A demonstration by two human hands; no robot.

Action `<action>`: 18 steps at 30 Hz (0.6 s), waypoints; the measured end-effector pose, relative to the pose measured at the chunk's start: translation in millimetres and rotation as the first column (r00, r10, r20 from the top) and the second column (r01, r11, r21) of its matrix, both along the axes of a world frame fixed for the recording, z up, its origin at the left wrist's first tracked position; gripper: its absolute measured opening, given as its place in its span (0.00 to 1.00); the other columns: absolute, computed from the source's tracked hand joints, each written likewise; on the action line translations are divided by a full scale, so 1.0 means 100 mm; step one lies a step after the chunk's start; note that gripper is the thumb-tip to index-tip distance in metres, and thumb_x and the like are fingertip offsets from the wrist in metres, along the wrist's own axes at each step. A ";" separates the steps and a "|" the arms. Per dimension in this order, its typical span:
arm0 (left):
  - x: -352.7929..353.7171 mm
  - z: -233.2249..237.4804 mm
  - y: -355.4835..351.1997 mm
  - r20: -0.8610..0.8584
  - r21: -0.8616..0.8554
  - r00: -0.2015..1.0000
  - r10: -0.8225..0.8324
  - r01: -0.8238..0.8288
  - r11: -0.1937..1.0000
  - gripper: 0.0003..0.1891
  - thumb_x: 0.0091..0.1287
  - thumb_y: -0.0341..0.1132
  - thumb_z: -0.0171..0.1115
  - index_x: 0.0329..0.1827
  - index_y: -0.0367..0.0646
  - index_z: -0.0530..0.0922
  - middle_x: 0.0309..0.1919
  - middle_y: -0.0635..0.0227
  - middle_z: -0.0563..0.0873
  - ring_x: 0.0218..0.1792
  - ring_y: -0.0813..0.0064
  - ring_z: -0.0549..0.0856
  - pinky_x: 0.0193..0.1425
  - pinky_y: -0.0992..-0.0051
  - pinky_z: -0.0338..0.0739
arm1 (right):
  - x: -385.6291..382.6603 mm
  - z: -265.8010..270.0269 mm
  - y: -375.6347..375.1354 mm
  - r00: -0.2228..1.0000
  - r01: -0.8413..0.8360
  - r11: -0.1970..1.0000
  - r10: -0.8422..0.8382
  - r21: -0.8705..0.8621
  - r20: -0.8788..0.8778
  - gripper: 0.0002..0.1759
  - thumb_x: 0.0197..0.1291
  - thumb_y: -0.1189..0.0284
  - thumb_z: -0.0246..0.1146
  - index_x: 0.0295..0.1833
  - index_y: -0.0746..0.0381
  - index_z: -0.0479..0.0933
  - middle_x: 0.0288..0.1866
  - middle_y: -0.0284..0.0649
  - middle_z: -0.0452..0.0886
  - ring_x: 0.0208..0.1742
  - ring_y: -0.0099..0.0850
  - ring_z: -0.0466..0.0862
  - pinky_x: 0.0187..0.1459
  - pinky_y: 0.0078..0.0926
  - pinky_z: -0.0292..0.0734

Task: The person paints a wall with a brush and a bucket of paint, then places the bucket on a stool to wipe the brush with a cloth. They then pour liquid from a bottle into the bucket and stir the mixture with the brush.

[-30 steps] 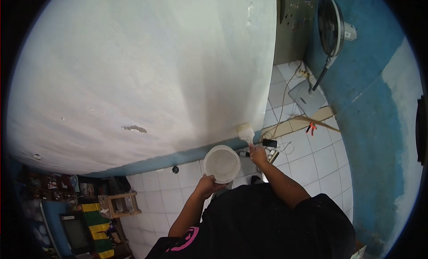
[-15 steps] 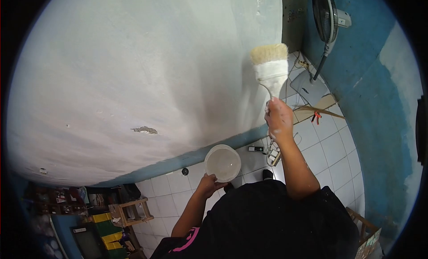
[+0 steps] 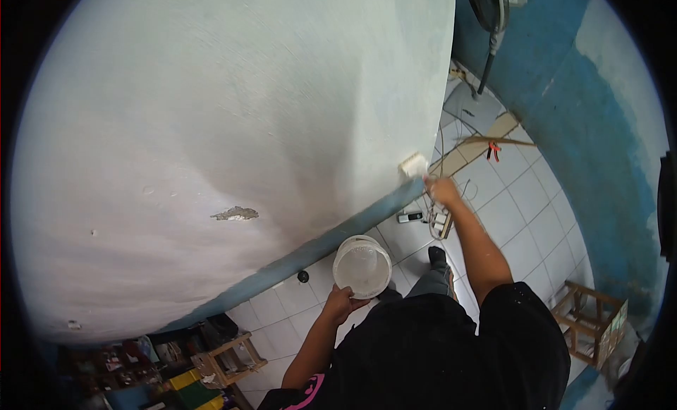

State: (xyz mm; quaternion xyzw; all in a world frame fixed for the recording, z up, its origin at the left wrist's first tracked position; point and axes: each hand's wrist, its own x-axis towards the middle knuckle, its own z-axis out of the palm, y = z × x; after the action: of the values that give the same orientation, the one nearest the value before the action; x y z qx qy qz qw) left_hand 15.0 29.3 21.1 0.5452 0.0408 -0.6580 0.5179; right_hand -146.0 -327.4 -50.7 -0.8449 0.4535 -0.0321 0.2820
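My right hand [image 3: 443,191] is closed round the handle of a wide paintbrush [image 3: 414,165], its bristles against the lower part of the pale wall [image 3: 303,107], just above the blue band [image 3: 338,234] at the wall's foot. Much of the handle is hidden by my fingers. In front of my body, my left hand [image 3: 341,304] grips the near rim of a whitish plastic bucket [image 3: 362,267], thumb at the edge. The bucket's mouth faces up, and a pale wash shows inside.
A standing fan [image 3: 488,15] stands by the blue wall at the far right. Cables and a power strip [image 3: 441,223] lie on the tiles near a dark box-shaped device [image 3: 410,217]. Wooden stools [image 3: 229,359] [image 3: 591,322] stand on both sides.
My right hand has swung the brush down and left, from upright in the air to the lower wall. The bucket has shifted slightly right as the view moved.
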 end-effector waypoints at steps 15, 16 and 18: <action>0.27 -0.47 0.14 0.000 0.211 0.999 -0.047 0.046 0.976 0.30 0.58 0.21 0.33 0.66 0.42 0.43 0.59 0.46 0.62 0.54 0.46 0.74 0.53 0.56 0.77 | 0.13 -1.01 0.61 0.980 0.199 0.956 -0.190 0.216 -0.062 0.45 0.55 0.36 0.41 0.33 0.72 0.77 0.36 0.64 0.76 0.44 0.55 0.77 0.49 0.45 0.70; 0.27 -0.43 0.07 -0.029 0.193 0.999 -0.027 0.032 0.981 0.30 0.58 0.21 0.33 0.66 0.43 0.43 0.59 0.46 0.62 0.54 0.46 0.74 0.53 0.56 0.77 | 0.05 -2.16 0.73 0.958 0.271 0.926 -0.232 0.264 -0.170 0.41 0.60 0.42 0.39 0.38 0.75 0.76 0.39 0.64 0.76 0.46 0.55 0.76 0.52 0.43 0.69; 0.22 -0.30 -0.01 -0.019 0.147 0.998 -0.062 0.064 0.987 0.30 0.57 0.21 0.34 0.66 0.43 0.43 0.59 0.46 0.62 0.53 0.46 0.74 0.52 0.55 0.77 | -0.06 -1.32 0.91 0.963 0.109 0.958 -0.036 0.266 -0.266 0.30 0.65 0.52 0.38 0.49 0.64 0.75 0.34 0.57 0.78 0.39 0.55 0.78 0.49 0.45 0.70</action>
State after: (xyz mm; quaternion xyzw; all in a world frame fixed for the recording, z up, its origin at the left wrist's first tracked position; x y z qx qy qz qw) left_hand 37.4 28.7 -8.7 0.5781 0.0759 -0.6732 0.4549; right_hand -151.9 -236.1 -182.4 -0.7765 0.5171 0.1317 0.3350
